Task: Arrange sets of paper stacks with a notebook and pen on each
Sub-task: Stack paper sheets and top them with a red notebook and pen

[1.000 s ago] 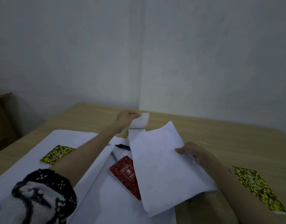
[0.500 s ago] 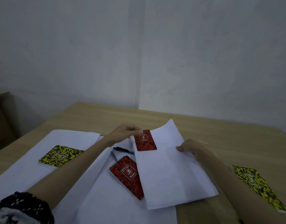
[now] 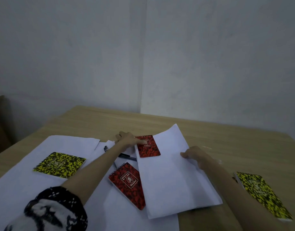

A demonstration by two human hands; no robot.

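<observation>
A white paper stack (image 3: 173, 179) lies tilted on the wooden table (image 3: 235, 140). A small red spiral notebook (image 3: 150, 148) lies on its far left corner, and the fingers of my left hand (image 3: 128, 139) rest on that notebook's top left part. My right hand (image 3: 196, 155) holds the stack's right edge. A second red notebook (image 3: 127, 183) lies on a middle paper stack (image 3: 113, 212), partly under the tilted stack. A dark pen (image 3: 126, 156) lies between them, crossed by my left arm. A yellow notebook (image 3: 60, 165) rests on the left paper stack (image 3: 28, 180).
Another yellow notebook (image 3: 263, 195) lies on bare table at the right, beside my right forearm. A second pen (image 3: 105, 148) peeks out near the left stack's far corner. Grey walls close off the back; a brown piece of furniture (image 3: 0, 124) stands at the far left.
My left hand brought the small red notebook down from the back of the table and laid it on the tilted stack's far corner. The stack has settled flatter under my right hand.
</observation>
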